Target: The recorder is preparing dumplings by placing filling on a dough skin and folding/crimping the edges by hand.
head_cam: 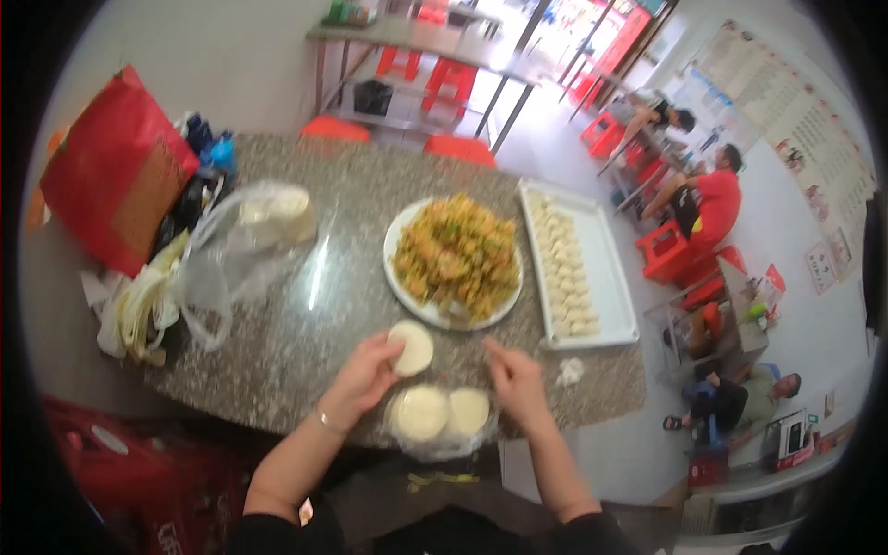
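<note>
My left hand (362, 371) holds a round dough wrapper (413, 349) by its left edge, between thumb and fingers. Below it, at the table's near edge, two stacks of round wrappers (421, 413) lie in a clear plastic bag. My right hand (517, 378) is above the table, right of those stacks, its index finger extended and the others curled; nothing shows in it. Just beyond both hands, a white plate (394, 295) carries a heap of chopped filling (454, 253). A spoon (456, 312) appears stuck in the filling's near side.
A white tray (607, 277) with rows of dumplings (565, 270) along its left side stands right of the plate. Near its front corner lies a crumpled white scrap (570, 372). Plastic bags (229, 257) and a red bag (118, 173) occupy the left. Several people sit beyond, at right.
</note>
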Motion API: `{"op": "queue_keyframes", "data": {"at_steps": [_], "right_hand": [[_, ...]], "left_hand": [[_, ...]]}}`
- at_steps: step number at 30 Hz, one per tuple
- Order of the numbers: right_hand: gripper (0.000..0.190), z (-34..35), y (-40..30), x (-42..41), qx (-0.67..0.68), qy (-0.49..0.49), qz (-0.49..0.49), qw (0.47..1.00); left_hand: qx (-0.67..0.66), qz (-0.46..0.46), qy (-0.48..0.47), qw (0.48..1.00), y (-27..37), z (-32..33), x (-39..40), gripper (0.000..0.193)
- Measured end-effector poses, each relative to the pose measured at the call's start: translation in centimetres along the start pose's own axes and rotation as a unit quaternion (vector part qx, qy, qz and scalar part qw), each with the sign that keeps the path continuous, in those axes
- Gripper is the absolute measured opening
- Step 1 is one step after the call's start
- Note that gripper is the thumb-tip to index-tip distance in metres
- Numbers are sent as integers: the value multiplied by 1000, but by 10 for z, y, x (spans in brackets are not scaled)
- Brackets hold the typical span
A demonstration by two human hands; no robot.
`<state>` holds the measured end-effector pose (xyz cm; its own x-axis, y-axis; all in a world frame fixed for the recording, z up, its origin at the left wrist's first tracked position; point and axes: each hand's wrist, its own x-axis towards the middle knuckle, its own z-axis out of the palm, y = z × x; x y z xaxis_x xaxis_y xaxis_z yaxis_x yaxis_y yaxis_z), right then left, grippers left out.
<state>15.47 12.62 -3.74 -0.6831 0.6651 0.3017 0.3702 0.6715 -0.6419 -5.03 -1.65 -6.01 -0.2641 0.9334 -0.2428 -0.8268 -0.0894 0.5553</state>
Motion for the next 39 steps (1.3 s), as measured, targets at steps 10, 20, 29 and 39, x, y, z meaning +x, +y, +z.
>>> {"op": "queue_keyframes", "data": {"at_steps": [10, 20, 29, 39], "right_hand": [[30, 1, -1, 12, 85, -26, 57, 994], [28, 6, -10, 6, 61, -74, 97, 991], [30, -10, -31, 14, 49, -98, 70, 992], [31, -2, -32, 8, 33, -131, 57, 989]], "left_hand": [[-32, -28, 35, 998, -1, 4, 10, 33], [-94, -51, -27, 994, -9, 24, 31, 40], [-129, -6, 4, 992, -4, 30, 36, 40], [-134, 5, -31, 990, -3, 27, 39, 39]]}}
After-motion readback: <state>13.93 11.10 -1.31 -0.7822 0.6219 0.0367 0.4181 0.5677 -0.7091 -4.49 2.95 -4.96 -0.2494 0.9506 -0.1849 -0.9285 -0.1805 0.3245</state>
